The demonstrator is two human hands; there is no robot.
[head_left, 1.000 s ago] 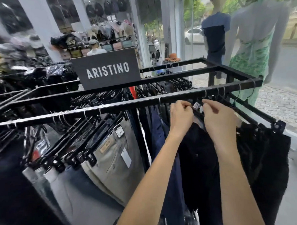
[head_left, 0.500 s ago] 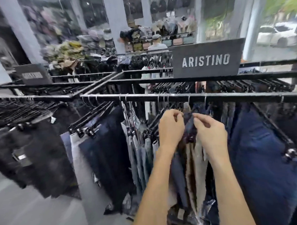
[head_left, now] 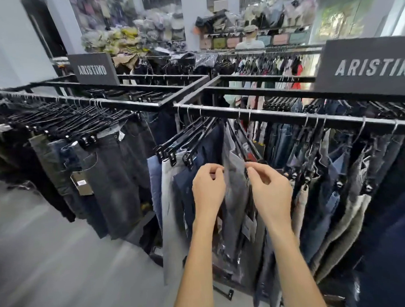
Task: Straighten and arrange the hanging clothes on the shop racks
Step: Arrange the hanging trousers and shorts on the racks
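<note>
A pair of grey trousers hangs from the front rail of the rack, near its left end, just right of the corner where the neighbouring rack meets it. The garment is held at its upper part from both sides. The left hand is curled at its left edge and the right hand at its right edge, with the fingers narrowed into a pinch on the cloth. The exact contact is blurred.

The fabric is judged to be soft and light, draping freely, so it can be shifted with little force. The stiff part is the clip hanger above, which is hidden from view here. The waistband, close under the clips, is judged the best place to take hold, since a pull lower down could drag the cloth out of them.

Just to the left, navy trousers and pale trousers hang on black hangers that are swung askew. To the right, blue jeans are packed closely along the rail. A dark sign stands on the rack's far bar.
</note>
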